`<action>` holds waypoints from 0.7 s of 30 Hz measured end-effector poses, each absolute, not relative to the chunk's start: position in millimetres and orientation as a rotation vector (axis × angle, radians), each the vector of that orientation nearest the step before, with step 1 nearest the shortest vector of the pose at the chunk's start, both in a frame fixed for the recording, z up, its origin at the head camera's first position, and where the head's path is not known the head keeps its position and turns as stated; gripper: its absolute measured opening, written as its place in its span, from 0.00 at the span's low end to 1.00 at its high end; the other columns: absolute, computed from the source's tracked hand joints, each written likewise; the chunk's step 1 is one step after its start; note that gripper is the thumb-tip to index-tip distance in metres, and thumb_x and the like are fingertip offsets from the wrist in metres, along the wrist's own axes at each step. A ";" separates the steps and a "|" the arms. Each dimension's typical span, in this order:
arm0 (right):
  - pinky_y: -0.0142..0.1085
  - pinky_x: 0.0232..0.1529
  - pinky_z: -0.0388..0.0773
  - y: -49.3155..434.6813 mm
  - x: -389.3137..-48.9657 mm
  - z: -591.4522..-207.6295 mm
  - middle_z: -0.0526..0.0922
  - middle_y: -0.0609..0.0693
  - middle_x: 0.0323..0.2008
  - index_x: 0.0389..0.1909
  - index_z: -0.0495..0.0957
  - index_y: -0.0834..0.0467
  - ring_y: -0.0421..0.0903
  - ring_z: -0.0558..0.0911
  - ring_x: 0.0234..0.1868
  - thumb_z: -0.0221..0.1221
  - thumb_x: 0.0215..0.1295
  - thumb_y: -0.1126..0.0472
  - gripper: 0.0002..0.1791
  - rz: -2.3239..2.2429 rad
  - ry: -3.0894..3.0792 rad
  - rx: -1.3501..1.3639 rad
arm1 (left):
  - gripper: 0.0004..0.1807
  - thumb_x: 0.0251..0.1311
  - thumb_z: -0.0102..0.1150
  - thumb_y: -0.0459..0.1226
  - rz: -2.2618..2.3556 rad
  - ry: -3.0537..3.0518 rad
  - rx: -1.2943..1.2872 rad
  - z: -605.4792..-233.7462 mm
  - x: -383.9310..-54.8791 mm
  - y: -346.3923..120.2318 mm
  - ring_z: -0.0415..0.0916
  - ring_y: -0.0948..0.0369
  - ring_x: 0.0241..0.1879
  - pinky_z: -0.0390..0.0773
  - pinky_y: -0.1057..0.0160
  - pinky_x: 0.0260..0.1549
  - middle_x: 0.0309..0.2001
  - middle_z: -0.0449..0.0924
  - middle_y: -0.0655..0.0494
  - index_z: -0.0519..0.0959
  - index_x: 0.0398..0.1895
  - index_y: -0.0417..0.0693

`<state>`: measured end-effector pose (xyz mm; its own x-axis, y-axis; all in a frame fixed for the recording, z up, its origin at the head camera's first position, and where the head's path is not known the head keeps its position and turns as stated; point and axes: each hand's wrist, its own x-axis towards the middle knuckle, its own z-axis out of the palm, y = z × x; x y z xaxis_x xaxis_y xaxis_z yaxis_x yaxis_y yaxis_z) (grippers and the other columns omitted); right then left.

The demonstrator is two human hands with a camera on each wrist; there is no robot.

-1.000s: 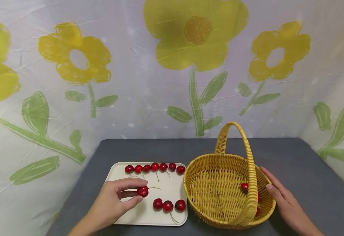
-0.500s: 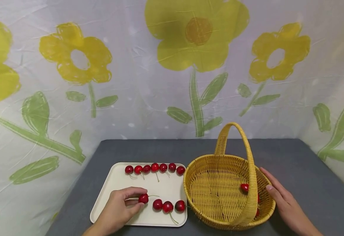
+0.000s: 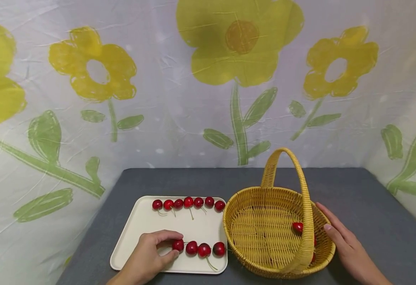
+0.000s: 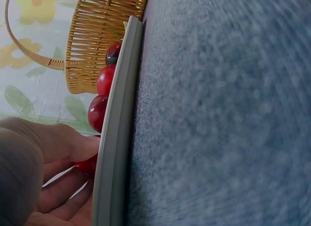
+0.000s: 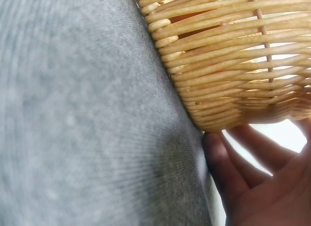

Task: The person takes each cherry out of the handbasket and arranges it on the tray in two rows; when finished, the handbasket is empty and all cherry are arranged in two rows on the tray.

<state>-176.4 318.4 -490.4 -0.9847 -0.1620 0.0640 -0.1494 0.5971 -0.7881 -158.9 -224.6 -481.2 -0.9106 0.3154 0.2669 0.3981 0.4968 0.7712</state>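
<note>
In the head view my left hand [image 3: 147, 253] pinches a red cherry [image 3: 178, 245] between thumb and fingers, low over the white tray [image 3: 129, 241]. That cherry is at the left end of a front row, beside three more, the nearest being a dark red cherry [image 3: 191, 248]. The left wrist view shows the thumb [image 4: 80, 147] against the held cherry [image 4: 88, 165], partly hidden by the tray's rim. On the right, my right hand [image 3: 350, 249] rests its extended fingers against the outside of a yellow wicker basket [image 3: 264, 233]. Its fingertips touch the weave [image 5: 228, 85] in the right wrist view.
Along the tray's back edge runs a row of several cherries [image 3: 188, 202] with stems. A few red cherries [image 3: 297, 227] lie inside the basket at its right, partly behind the tall handle [image 3: 305, 213]. A grey cloth [image 3: 179, 180] covers the table, with a flower-printed curtain [image 3: 158, 118] behind.
My left hand has come down and slightly right with the cherry, from above the tray to the left end of the front row. The right hand stays at the basket.
</note>
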 end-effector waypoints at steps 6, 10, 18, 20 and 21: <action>0.13 0.54 0.64 318.4 -177.0 -490.3 0.49 0.34 0.87 0.90 0.45 0.32 0.40 0.52 0.86 0.37 0.93 0.45 0.31 -1.350 2.808 -0.263 | 0.16 0.60 0.79 0.29 -1.406 -2.649 -0.662 -482.1 -157.7 -223.8 0.87 0.69 0.50 0.87 0.68 0.55 0.48 0.93 0.59 0.91 0.52 0.46; 0.14 0.53 0.66 318.1 -177.3 -488.9 0.49 0.45 0.89 0.91 0.44 0.35 0.54 0.53 0.86 0.37 0.93 0.45 0.32 -1.342 2.801 -0.250 | 0.16 0.62 0.79 0.32 -1.391 -2.691 -0.669 -481.6 -157.8 -224.3 0.87 0.69 0.52 0.86 0.68 0.57 0.50 0.93 0.60 0.91 0.53 0.49; 0.13 0.53 0.65 318.8 -178.6 -489.2 0.50 0.52 0.89 0.91 0.44 0.35 0.60 0.54 0.86 0.37 0.93 0.45 0.32 -1.339 2.796 -0.253 | 0.21 0.63 0.78 0.33 -1.357 -2.727 -0.705 -480.1 -157.0 -225.3 0.86 0.66 0.58 0.86 0.66 0.60 0.56 0.92 0.55 0.89 0.59 0.47; 0.13 0.53 0.64 319.0 -178.6 -489.8 0.49 0.47 0.89 0.91 0.44 0.34 0.58 0.53 0.86 0.37 0.93 0.45 0.32 -1.342 2.796 -0.255 | 0.21 0.63 0.78 0.33 -1.355 -2.718 -0.710 -480.4 -156.7 -225.2 0.86 0.66 0.58 0.86 0.65 0.60 0.56 0.92 0.54 0.89 0.60 0.46; 0.12 0.54 0.63 319.0 -178.7 -490.0 0.49 0.44 0.89 0.91 0.44 0.34 0.57 0.53 0.86 0.37 0.93 0.45 0.32 -1.346 2.794 -0.254 | 0.21 0.63 0.78 0.33 -1.357 -2.715 -0.710 -480.5 -156.5 -225.2 0.86 0.66 0.58 0.86 0.65 0.60 0.56 0.92 0.54 0.89 0.60 0.45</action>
<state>-178.7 319.0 -490.0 -0.9862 -0.1597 0.0438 -0.1338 0.6126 -0.7790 -156.5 -225.2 -480.5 -0.8959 0.3860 0.2198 0.4075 0.5173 0.7526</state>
